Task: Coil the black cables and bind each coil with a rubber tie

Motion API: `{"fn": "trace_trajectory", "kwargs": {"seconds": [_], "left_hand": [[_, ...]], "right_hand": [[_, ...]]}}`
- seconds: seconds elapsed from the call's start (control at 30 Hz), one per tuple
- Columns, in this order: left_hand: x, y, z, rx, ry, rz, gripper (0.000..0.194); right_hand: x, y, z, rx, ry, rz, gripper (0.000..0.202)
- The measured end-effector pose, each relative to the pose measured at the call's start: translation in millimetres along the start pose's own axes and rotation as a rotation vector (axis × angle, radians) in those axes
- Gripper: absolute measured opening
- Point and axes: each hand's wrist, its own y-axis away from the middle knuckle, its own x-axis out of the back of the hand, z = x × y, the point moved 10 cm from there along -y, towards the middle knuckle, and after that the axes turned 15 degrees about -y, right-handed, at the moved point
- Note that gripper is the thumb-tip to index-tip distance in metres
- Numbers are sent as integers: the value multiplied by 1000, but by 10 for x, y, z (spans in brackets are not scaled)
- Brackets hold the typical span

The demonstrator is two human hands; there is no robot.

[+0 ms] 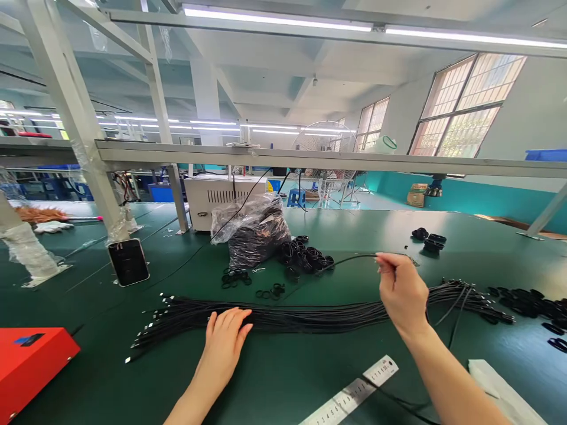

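A long bundle of black cables [310, 319] lies across the green table, with silvery connector ends fanned out at the left. On its left part rests my left hand [225, 337], fingers stretched out and holding nothing that I can see. My right hand [402, 292] is closed in a pinch above the bundle's right part. Between its thumb and fingers is a thin black cable [352, 258], which runs left toward a pile of coiled black parts [305, 255]. The cable's far end is hard to make out among them.
A steel ruler [349, 395] lies near the front edge with a dark cable across it. Around the bundle are a plastic bag of black parts [257, 239], loose black rings [236, 277], black coils [531, 304], a phone [128, 262] and a red box [33, 372].
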Motion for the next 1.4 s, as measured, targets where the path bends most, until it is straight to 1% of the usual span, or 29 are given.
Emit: {"fn": "trace_trajectory", "kwargs": {"seconds": [0.07, 0.13, 0.23, 0.3, 0.37, 0.4, 0.47, 0.53, 0.6, 0.73, 0.8, 0.87, 0.97, 1.03, 1.1, 1.17, 1.23, 1.27, 1.3, 1.37, 1.4], "left_hand": [[-29, 39, 128, -41, 17, -19, 35], [-45, 75, 219, -60, 30, -24, 41], [-34, 92, 237, -36, 99, -23, 47], [-44, 88, 246, -47, 183, -54, 45], [-85, 90, 306, -115, 220, -118, 41], [-115, 95, 345, -160, 198, -151, 40], [-179, 101, 395, -226, 105, -193, 37], [-220, 90, 431, -270, 9, -191, 32], [-230, 63, 469, -302, -48, -156, 25], [-223, -38, 498, -334, -75, -107, 21], [-178, -136, 437, -326, -94, -85, 20], [-51, -284, 307, -279, -136, -21, 25], [251, -537, 102, -189, -223, 112, 35], [457, -690, 29, -158, -279, 183, 39], [627, -820, 9, -173, -349, 226, 40], [779, -897, 36, -259, -535, 298, 43], [856, -956, -71, -312, -561, 285, 50], [824, -957, -123, -383, -572, 232, 55], [767, -938, -194, -449, -574, 161, 56], [576, -818, -345, -565, -554, -33, 53], [533, -740, -401, -582, -545, -63, 48]], "right_hand": [[119, -52, 91, -105, -5, 85, 13], [139, -43, 126, -192, -56, 117, 16], [133, -19, 100, -261, -173, 169, 16], [169, -33, 62, -271, -256, 232, 15], [215, -73, 27, -270, -320, 274, 13], [224, -104, 10, -269, -345, 269, 12], [221, -173, -25, -266, -379, 217, 10], [223, -238, -58, -262, -399, 149, 7], [295, -298, -94, -240, -399, 132, 6], [586, -407, -142, -197, -361, 223, 5], [705, -447, -142, -198, -357, 265, 5], [786, -474, -136, -201, -365, 302, 6], [847, -492, -120, -201, -390, 355, 6], [848, -494, -101, -209, -407, 374, 7], [819, -498, -86, -219, -416, 365, 7], [779, -498, -74, -229, -419, 344, 6], [740, -490, -64, -237, -416, 329, 6], [718, -483, -55, -244, -415, 324, 5], [690, -475, -43, -253, -417, 316, 6], [613, -456, -12, -275, -426, 288, 6], [568, -446, 6, -289, -431, 270, 7]]}}
